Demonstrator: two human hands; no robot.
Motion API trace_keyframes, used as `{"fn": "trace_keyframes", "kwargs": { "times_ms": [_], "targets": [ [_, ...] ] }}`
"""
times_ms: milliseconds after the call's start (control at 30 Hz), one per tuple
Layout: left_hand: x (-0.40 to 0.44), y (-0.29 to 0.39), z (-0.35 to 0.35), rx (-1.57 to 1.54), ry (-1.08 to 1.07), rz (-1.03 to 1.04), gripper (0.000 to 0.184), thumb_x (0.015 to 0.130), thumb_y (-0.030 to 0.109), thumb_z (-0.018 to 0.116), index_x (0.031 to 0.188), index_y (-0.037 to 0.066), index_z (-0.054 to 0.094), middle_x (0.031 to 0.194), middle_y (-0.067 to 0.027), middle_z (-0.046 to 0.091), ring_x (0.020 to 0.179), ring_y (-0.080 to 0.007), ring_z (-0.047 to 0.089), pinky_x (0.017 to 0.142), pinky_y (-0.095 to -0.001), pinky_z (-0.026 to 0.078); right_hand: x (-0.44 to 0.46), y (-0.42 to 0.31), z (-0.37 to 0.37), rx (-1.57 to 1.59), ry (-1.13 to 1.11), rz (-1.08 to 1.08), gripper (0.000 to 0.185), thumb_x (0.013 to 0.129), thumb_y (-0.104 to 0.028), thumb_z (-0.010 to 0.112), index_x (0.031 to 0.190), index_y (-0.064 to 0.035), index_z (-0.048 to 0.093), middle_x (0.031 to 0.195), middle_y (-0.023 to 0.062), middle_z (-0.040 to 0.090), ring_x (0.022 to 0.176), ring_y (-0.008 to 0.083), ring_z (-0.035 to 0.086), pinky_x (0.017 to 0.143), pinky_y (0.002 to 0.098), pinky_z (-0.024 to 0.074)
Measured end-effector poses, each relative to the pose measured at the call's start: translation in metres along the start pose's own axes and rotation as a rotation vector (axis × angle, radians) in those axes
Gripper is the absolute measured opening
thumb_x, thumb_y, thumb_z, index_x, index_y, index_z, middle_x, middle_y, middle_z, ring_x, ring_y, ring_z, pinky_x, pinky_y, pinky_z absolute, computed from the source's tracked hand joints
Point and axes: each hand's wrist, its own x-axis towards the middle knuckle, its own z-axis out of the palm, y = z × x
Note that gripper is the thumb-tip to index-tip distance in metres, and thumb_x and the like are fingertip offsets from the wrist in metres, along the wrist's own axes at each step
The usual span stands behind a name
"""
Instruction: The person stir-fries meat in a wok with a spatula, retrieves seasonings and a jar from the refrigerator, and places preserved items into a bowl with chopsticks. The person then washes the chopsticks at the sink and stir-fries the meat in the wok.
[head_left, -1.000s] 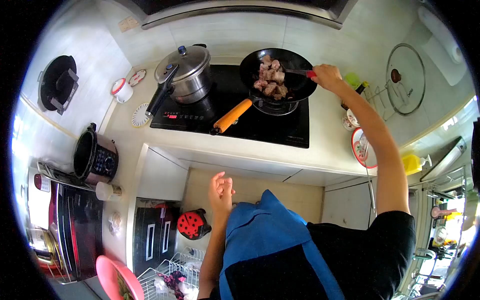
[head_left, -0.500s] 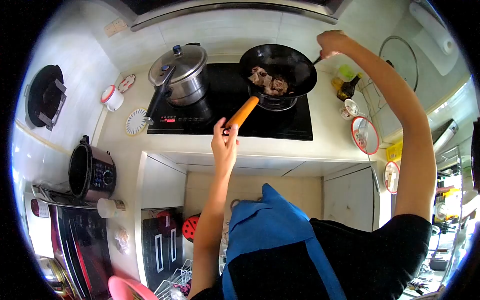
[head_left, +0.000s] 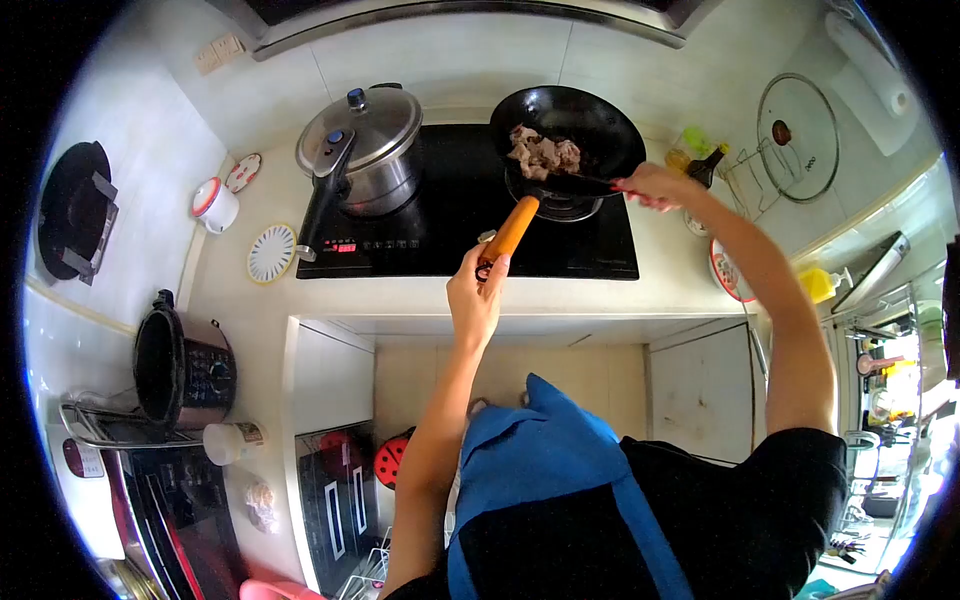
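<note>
A black wok stands tilted over the right burner, its orange-brown handle pointing toward me. My left hand is closed around the end of that handle. In the wok, pieces of browned meat lie gathered on the left side. My right hand grips a dark spatula just past the wok's right rim. The spatula's working end reaches into the wok below the meat; its exact shape is hard to make out.
A pressure cooker occupies the left side of the black cooktop. Left of it are a striped plate and a white mug. A dark bottle, a red-rimmed bowl and a glass lid are on the right.
My right hand has come down and toward me with the spatula, from behind the wok's right rim to its near side. The meat has shifted left in the wok. My left hand keeps its hold.
</note>
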Motion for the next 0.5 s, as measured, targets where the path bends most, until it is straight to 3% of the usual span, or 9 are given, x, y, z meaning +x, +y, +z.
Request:
{"fn": "trace_keyframes", "kwargs": {
  "times_ms": [33, 67, 133, 167, 233, 267, 367, 500],
  "targets": [
    [-0.001, 0.005, -0.002, 0.004, -0.004, 0.000, 0.035, 0.088, 0.027, 0.064, 0.109, -0.001, 0.060, 0.069, -0.0026, 0.059, 0.054, -0.0082, 0.050, 0.051, -0.0225, 0.042, 0.015, 0.009, 0.017, 0.024, 0.066, -0.028, 0.044, 0.087, -0.042, 0.059, 0.065, -0.0040, 0.057, 0.053, 0.0032, 0.050, 0.042, 0.0122, 0.043, 0.035, 0.0300, 0.0349],
    [-0.002, 0.012, -0.005, 0.018, -0.022, -0.004, 0.035, 0.089, 0.027, 0.064, 0.109, -0.001, 0.059, 0.069, -0.0028, 0.059, 0.055, -0.0081, 0.051, 0.051, -0.0224, 0.042, 0.025, 0.015, 0.029, 0.031, 0.065, -0.026, 0.044, 0.087, -0.042, 0.059, 0.065, -0.0040, 0.057, 0.053, 0.0032, 0.050, 0.042, 0.0122, 0.043, 0.035, 0.0300, 0.0349],
    [-0.002, 0.016, -0.005, 0.030, -0.040, -0.005, 0.035, 0.089, 0.027, 0.064, 0.109, -0.001, 0.059, 0.069, -0.0029, 0.059, 0.055, -0.0079, 0.051, 0.051, -0.0223, 0.042, 0.031, 0.020, 0.041, -0.257, 0.518, -0.131, 0.041, 0.088, -0.040, 0.057, 0.078, -0.0005, 0.063, 0.071, 0.0127, 0.063, 0.062, 0.0248, 0.060, 0.053, 0.0402, 0.0497],
    [-0.002, 0.017, -0.005, 0.027, -0.051, -0.025, 0.036, 0.088, 0.027, 0.064, 0.110, -0.001, 0.059, 0.071, -0.0023, 0.059, 0.056, -0.0070, 0.052, 0.051, -0.0213, 0.043, 0.031, 0.024, 0.039, -0.255, 0.519, -0.130, 0.041, 0.088, -0.040, 0.057, 0.078, -0.0005, 0.063, 0.071, 0.0127, 0.063, 0.062, 0.0248, 0.060, 0.053, 0.0402, 0.0497],
    [0.000, 0.016, -0.006, 0.027, -0.063, -0.039, 0.036, 0.088, 0.027, 0.064, 0.110, -0.001, 0.059, 0.073, -0.0017, 0.059, 0.057, -0.0061, 0.052, 0.051, -0.0203, 0.044, 0.014, 0.018, 0.031, -0.449, 0.707, -0.123, 0.038, 0.088, -0.037, 0.056, 0.091, 0.0002, 0.065, 0.093, 0.0198, 0.066, 0.088, 0.0356, 0.064, 0.074, 0.0469, 0.0514],
    [-0.001, 0.014, -0.006, 0.018, -0.069, -0.036, 0.036, 0.088, 0.027, 0.064, 0.110, -0.001, 0.060, 0.074, -0.0019, 0.059, 0.057, -0.0061, 0.052, 0.051, -0.0203, 0.044, 0.002, 0.012, 0.023, -0.558, 0.687, -0.105, 0.038, 0.088, -0.037, 0.055, 0.096, -0.0012, 0.065, 0.099, 0.0218, 0.065, 0.095, 0.0371, 0.063, 0.075, 0.0468, 0.0519],
    [-0.001, 0.015, -0.005, 0.008, -0.067, -0.031, 0.035, 0.088, 0.027, 0.064, 0.109, -0.001, 0.060, 0.075, -0.0023, 0.060, 0.057, -0.0061, 0.053, 0.051, -0.0203, 0.044, -0.022, -0.001, 0.010, -0.719, 0.723, -0.155, 0.036, 0.087, -0.036, 0.056, 0.095, -0.0018, 0.066, 0.097, 0.0208, 0.066, 0.092, 0.0363, 0.064, 0.074, 0.0462, 0.0526],
    [-0.001, 0.016, -0.005, 0.009, -0.063, -0.037, 0.035, 0.088, 0.026, 0.064, 0.108, -0.002, 0.059, 0.076, -0.0027, 0.060, 0.058, -0.0059, 0.053, 0.050, -0.0202, 0.045, -0.043, -0.016, -0.012, -1.029, 0.737, -0.261, 0.022, 0.080, -0.021, 0.058, 0.091, -0.0034, 0.068, 0.093, 0.0186, 0.067, 0.087, 0.0350, 0.066, 0.070, 0.0454, 0.0536]
  ]
}}
